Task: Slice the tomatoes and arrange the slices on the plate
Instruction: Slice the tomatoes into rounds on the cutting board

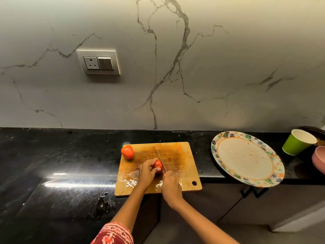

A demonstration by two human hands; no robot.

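Observation:
A wet wooden cutting board (179, 155) lies on the black counter. My left hand (146, 171) grips a red tomato (158, 165) in the board's middle. My right hand (171, 186) holds a knife (161, 158) whose thin blade lies against the tomato's right side and points away from me. A second whole tomato (127, 151) sits at the board's far left corner. To the right stands a white plate (246, 158) with a patterned rim; it bears only a few red specks.
A green paper cup (298, 142) lies tilted right of the plate, with a pink bowl (319, 158) at the frame's edge. The plate overhangs the counter's front edge. A water puddle (103, 203) is on the counter front left. A wall socket (98, 62) is behind.

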